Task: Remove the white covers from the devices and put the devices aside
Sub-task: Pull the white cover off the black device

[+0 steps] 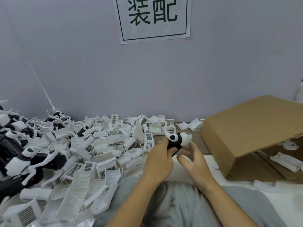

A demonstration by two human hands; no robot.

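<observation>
My left hand (pixel 159 158) grips a black device (pixel 176 142) by its body, lifted over the table's near middle. A white cover (pixel 186 139) sits on the device's right end. Just below and to the right, my right hand (pixel 194 158) hovers with loosely curled fingers and holds nothing; its fingertips are close to the device but apart from it. A large heap of loose white covers (pixel 105 145) fills the table's middle and left. Several black devices with white parts (pixel 31 159) lie piled at the far left.
A cardboard box (pixel 250 133) lies on its side at the right, its opening toward me, with white parts (pixel 285 161) inside. A grey wall with a paper sign (pixel 154 18) stands behind. More white pieces (pixel 264 185) lie near the box. My lap is below.
</observation>
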